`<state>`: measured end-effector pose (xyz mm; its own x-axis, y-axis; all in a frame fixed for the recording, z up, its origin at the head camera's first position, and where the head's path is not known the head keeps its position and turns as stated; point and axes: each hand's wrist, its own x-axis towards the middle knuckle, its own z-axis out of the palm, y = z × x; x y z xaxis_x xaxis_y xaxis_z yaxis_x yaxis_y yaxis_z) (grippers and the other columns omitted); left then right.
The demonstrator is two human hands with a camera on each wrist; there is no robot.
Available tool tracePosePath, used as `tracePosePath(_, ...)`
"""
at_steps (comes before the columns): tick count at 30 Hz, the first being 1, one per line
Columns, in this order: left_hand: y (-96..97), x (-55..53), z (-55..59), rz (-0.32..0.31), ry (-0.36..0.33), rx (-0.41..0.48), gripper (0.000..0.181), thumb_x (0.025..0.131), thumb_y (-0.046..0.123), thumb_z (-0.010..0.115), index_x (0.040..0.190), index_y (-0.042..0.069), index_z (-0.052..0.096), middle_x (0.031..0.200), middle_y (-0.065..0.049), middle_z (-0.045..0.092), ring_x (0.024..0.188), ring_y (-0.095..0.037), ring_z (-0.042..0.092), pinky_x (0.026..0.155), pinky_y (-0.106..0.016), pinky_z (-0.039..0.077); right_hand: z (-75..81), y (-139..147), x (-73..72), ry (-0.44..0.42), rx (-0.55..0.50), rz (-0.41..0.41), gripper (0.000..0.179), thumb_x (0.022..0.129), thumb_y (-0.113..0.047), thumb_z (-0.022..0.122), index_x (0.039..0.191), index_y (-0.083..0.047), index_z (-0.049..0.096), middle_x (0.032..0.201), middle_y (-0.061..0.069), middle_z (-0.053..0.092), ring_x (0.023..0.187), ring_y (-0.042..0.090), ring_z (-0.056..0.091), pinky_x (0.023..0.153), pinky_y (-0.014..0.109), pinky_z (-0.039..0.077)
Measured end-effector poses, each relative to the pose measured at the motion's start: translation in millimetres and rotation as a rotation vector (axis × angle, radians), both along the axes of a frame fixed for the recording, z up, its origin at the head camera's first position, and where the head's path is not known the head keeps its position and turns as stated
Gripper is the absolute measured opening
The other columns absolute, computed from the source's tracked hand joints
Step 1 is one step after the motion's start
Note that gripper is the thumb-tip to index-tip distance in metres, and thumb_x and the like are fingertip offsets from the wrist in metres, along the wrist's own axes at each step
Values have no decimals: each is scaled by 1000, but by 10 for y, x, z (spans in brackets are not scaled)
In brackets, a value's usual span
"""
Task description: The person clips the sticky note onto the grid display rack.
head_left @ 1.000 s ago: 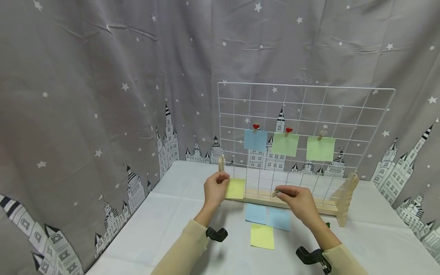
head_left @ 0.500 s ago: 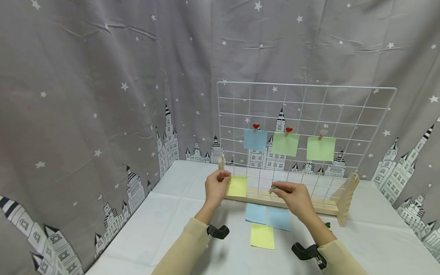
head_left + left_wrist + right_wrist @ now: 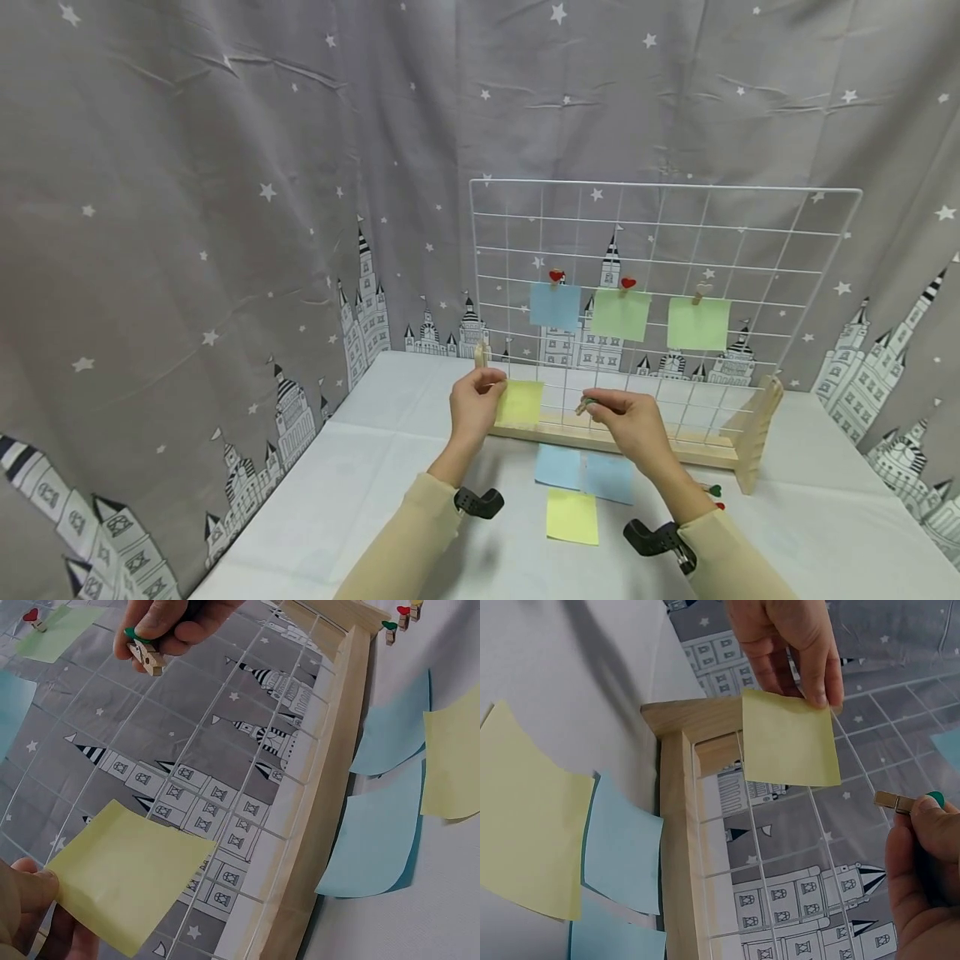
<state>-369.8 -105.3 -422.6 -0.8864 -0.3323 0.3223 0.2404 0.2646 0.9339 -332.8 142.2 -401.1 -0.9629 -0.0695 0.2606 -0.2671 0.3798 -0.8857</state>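
Between thumb and fingers, my left hand (image 3: 474, 406) pinches a yellow sticky note (image 3: 521, 403) by its left edge, in front of the lower left of a white wire grid (image 3: 678, 188). My right hand (image 3: 633, 423) pinches a small wooden clothespin (image 3: 891, 800) with a green heart on it. In the head view the clothespin is a short way right of the note, apart from it. Higher on the grid, a blue note (image 3: 555, 306) and two green notes (image 3: 622, 314) hang from heart-topped clothespins.
The grid stands in a wooden base (image 3: 705, 452). On the white table before it lie two blue notes (image 3: 558, 465) and a yellow note (image 3: 572, 516). Several small clothespins with coloured hearts (image 3: 403, 612) lie near the base's right end. A grey curtain (image 3: 225, 167) hangs behind.
My left hand has raised the yellow note slightly, moving a little to the right. My right hand has moved left and up with the clothespin, closer to the note.
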Motion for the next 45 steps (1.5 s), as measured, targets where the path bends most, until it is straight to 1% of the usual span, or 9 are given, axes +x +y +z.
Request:
tracePosePath(5,1,-11,14,11,-10,11,9,92,7,75,95,15,78,100,-2,77,93,-19,65,81,-31,52,18,-53,-32,-1,-19,3,26,98,-12,70,124,-6,75,120,14,76,100,22,72,82,23,58)
tracePosePath(9,5,-22,24,23,-19,16,10,92,7,74,95,16,78,100,-2,77,94,-20,66,83,-33,53,42,-120,-75,8,-30,5,25,98,-12,71,122,-7,76,117,13,77,103,30,73,79,21,56)
tracePosePath(12,9,-31,32,27,-27,15,9,93,9,74,96,16,78,101,0,77,96,-20,66,85,-35,54,65,-165,-101,17,-25,5,25,98,-13,71,122,-7,76,116,13,77,106,32,73,82,26,58)
tracePosePath(16,14,-42,48,29,-31,19,9,93,10,74,96,17,78,102,1,77,97,-20,66,85,-35,54,100,-214,-134,29,0,-4,26,98,-16,71,123,-9,76,118,11,77,107,26,73,86,34,59)
tracePosePath(22,12,-67,62,23,-15,11,9,93,10,75,95,19,78,102,1,77,97,-20,67,85,-35,55,125,-290,-173,37,12,-8,27,98,-16,72,124,-10,75,122,11,76,110,28,72,85,32,59)
tracePosePath(30,9,-63,70,15,-9,15,10,93,9,74,99,16,79,102,1,78,99,-21,68,89,-38,55,146,-384,-204,34,-2,-5,26,97,-14,72,122,-8,76,122,13,75,111,29,72,89,36,59)
tracePosePath(34,6,-66,74,29,-5,26,12,93,8,73,96,18,79,101,1,78,98,-21,68,89,-38,55,153,-419,-228,19,0,-6,25,97,-14,72,121,-9,77,121,12,76,110,28,72,87,34,58)
tracePosePath(38,8,-90,72,42,4,30,13,93,7,73,93,18,79,100,1,79,96,-20,69,86,-35,55,153,-446,-251,6,-2,-10,25,97,-14,72,121,-10,77,121,12,76,108,27,72,84,31,57)
tracePosePath(45,20,-105,114,41,28,40,13,93,6,73,92,17,80,100,0,79,95,-22,68,83,-35,55,173,-533,-264,2,-19,-7,27,98,-16,71,124,-11,75,122,11,75,110,27,72,89,38,59)
